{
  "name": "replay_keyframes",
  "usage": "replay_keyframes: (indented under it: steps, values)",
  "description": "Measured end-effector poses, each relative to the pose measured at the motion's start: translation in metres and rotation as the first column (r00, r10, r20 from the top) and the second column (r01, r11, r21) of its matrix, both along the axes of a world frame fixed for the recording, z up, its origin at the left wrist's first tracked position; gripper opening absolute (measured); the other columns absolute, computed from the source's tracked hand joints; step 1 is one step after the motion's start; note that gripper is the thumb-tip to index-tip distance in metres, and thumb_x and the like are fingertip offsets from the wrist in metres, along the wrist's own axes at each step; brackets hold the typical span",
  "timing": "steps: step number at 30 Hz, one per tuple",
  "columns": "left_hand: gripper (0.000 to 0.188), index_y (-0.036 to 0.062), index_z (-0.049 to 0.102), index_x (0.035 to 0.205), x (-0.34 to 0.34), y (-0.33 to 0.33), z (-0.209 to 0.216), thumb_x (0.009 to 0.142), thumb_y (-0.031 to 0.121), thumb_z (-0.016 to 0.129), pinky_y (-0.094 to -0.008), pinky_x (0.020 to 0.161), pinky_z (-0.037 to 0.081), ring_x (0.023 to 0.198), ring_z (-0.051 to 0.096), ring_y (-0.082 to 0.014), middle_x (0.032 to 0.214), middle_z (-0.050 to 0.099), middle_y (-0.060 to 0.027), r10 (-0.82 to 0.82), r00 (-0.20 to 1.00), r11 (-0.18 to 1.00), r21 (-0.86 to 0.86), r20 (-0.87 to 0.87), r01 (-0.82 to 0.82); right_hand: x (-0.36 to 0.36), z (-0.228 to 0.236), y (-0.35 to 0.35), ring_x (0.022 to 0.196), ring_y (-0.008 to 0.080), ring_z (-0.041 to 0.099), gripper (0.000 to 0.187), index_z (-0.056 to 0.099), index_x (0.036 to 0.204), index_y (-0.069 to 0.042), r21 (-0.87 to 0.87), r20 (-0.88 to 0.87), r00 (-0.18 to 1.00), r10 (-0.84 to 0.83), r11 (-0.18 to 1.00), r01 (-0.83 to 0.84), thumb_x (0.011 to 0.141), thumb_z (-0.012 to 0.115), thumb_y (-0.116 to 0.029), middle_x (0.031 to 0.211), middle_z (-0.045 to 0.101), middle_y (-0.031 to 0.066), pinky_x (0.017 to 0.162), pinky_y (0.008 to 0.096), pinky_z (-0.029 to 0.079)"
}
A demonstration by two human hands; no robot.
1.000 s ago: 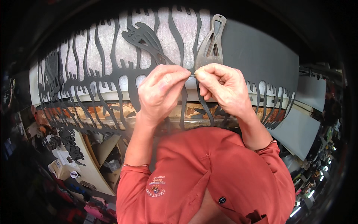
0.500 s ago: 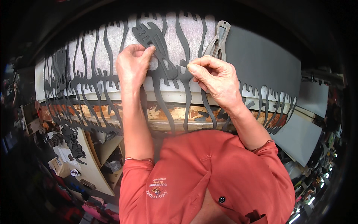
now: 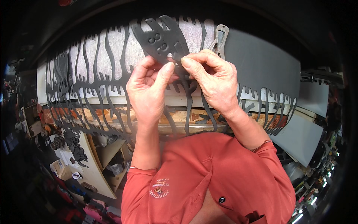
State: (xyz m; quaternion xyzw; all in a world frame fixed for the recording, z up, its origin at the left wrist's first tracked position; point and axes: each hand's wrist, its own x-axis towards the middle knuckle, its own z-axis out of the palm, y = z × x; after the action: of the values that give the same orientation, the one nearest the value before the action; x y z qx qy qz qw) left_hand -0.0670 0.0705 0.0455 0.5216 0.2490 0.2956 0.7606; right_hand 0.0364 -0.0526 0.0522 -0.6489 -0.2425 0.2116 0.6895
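My left hand grips the lower part of a black die-cut piece, wide with several prongs at its far end and raised marks on its face. It is lifted above the black sheet, which is cut into rows of pronged openings. My right hand has thumb and forefinger pinched at the piece's right edge, on a small dark scrap. Fingers hide much of the piece's narrow end. Just beyond my right hand stands a metal cutting die.
A bundle of black cut pieces lies at the left of the board. An uncut dark sheet area spreads to the right. Cut strips hang over the worn front edge. Open shelving is lower left; grey panels stand at right.
The black piece has come up off the sheet in my left hand, which moved right toward my right hand. The small scrap in my right fingers now meets the piece's edge.
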Motion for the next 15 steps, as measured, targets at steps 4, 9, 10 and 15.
replay_keyframes:
  steps: [4, 9, 10, 15]
  values:
    - [0.027, -0.0036, 0.066, 0.127, -0.002, -0.006, -0.005, 0.101, -0.005, 0.07, -0.0314, 0.084, 0.068, 0.1, 0.076, -0.0169, 0.116, 0.076, -0.0139, -0.039, 0.997, 0.999, 0.004, 0.059, 0.039, -0.001, 0.004, -0.003, 0.079, 0.0104, 0.066, 0.01, 0.08, 0.101, 0.001, -0.041, 0.133, 0.991, -0.003, 0.999, 0.008, 0.097, 0.079, -0.009, 0.085, 0.07, 0.0051, 0.07, 0.027, 0.052]
    - [0.024, -0.0035, 0.066, 0.126, -0.004, -0.008, -0.007, 0.103, -0.004, 0.067, -0.0332, 0.086, 0.069, 0.102, 0.076, -0.0179, 0.116, 0.076, -0.0138, -0.074, 0.984, 0.995, -0.052, 0.161, 0.083, 0.0, 0.007, -0.003, 0.075, 0.0117, 0.066, 0.009, 0.079, 0.098, 0.002, -0.046, 0.202, 0.979, 0.013, 0.999, -0.004, 0.096, 0.079, -0.007, 0.083, 0.069, 0.0059, 0.067, 0.0282, 0.053]
    - [0.023, -0.0034, 0.066, 0.126, -0.004, -0.008, -0.006, 0.103, -0.003, 0.067, -0.0325, 0.085, 0.069, 0.101, 0.076, -0.0175, 0.115, 0.076, -0.0136, -0.062, 0.987, 0.995, -0.062, 0.147, 0.072, 0.0, 0.008, -0.003, 0.075, 0.0118, 0.066, 0.009, 0.079, 0.097, 0.002, -0.045, 0.205, 0.979, 0.014, 0.999, -0.004, 0.096, 0.079, -0.007, 0.082, 0.069, 0.0061, 0.066, 0.0283, 0.053]
    - [0.019, -0.0054, 0.067, 0.12, -0.003, -0.012, -0.004, 0.102, -0.001, 0.071, -0.032, 0.087, 0.066, 0.098, 0.074, -0.0151, 0.112, 0.076, -0.0124, -0.008, 0.998, 0.995, -0.095, 0.069, 0.014, 0.0, 0.007, -0.007, 0.071, 0.0074, 0.058, 0.008, 0.08, 0.098, 0.001, -0.142, 0.198, 0.978, 0.066, 0.989, -0.038, 0.093, 0.082, -0.006, 0.083, 0.068, 0.0028, 0.063, 0.0244, 0.046]
